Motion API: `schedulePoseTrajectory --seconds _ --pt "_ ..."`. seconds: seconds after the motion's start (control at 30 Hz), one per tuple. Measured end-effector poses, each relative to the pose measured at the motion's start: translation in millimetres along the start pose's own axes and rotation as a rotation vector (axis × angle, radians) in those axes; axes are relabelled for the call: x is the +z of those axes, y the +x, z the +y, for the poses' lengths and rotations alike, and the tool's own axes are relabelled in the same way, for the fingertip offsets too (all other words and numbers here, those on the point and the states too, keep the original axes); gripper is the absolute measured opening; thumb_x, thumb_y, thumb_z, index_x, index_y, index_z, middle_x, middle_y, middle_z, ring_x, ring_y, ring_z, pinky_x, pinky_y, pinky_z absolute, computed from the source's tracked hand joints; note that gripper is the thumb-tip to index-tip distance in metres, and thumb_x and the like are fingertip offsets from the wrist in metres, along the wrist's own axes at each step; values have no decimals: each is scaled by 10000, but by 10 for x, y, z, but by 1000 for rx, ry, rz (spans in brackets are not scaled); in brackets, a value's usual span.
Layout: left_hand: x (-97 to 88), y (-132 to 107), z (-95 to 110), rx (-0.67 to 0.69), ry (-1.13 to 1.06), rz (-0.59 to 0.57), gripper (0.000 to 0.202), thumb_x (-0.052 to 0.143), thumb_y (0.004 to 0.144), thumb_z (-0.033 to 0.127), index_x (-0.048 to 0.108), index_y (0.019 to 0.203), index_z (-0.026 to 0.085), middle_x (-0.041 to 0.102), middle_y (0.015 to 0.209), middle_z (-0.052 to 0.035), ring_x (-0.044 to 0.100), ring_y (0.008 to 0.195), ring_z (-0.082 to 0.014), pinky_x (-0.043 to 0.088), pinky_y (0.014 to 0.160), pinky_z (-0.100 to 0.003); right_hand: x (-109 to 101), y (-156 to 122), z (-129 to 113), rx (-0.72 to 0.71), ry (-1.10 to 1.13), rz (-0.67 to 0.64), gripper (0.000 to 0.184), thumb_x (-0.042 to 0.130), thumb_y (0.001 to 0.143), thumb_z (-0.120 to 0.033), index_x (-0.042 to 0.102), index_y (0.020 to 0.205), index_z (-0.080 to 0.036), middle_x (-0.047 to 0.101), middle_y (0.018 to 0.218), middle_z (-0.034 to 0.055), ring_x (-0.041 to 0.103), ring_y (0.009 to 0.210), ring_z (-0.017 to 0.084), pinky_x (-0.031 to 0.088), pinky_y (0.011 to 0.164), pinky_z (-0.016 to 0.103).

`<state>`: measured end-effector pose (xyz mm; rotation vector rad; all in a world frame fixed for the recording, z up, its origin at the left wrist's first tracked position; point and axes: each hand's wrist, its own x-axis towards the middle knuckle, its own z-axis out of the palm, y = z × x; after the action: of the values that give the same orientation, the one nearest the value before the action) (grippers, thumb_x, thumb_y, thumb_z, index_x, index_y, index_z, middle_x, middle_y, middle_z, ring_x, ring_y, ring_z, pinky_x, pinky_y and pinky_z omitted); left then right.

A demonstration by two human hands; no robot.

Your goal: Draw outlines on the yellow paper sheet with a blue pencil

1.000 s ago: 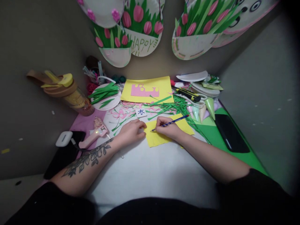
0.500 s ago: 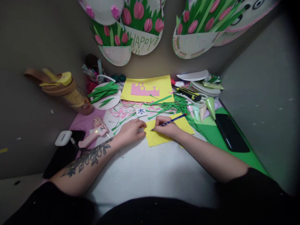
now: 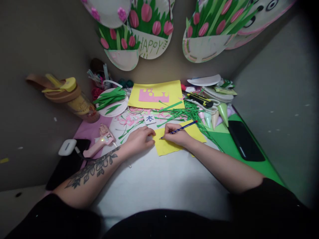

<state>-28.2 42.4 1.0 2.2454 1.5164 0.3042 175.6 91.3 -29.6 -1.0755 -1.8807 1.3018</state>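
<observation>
Between the fingers and thumb of my right hand [image 3: 175, 133] is a dark blue patterned pencil [image 3: 185, 125] with a red end, slanting up to the right. Its tip meets a sheet of yellow paper [image 3: 165, 148] lying on the white table surface, near the paper's left side. My left hand [image 3: 141, 137] is curled at the left edge of that sheet, fingertips and thumb against it. A small white square card [image 3: 150, 119] with a blue mark lies just above my left hand. Green paper strips [image 3: 190, 111] and pink scraps [image 3: 127, 119] are scattered behind both hands.
A pink glue gun [image 3: 101, 144] lies left of my left forearm, beside a white earphone case [image 3: 67, 147]. Behind stand a lidded cup [image 3: 79, 103] and a yellow sheet [image 3: 134, 96] bearing pink paper. Cutters [image 3: 200, 99], scissors [image 3: 213, 108] and a black phone [image 3: 246, 141] are at right.
The view shifts very slightly. Both hands, the pencil and the yellow paper stay in nearly the same place.
</observation>
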Motion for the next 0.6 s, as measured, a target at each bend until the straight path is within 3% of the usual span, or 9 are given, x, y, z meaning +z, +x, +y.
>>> schedulePoseTrajectory --seconds 0.6 --pt "2 1 2 3 13 -1 287 520 766 308 611 1028 236 618 996 -34 576 937 -212 455 783 -303 -9 62 -7 -4 -23 -26 170 630 614 -217 474 556 -184 463 541 -50 389 525 92 283 501 220"
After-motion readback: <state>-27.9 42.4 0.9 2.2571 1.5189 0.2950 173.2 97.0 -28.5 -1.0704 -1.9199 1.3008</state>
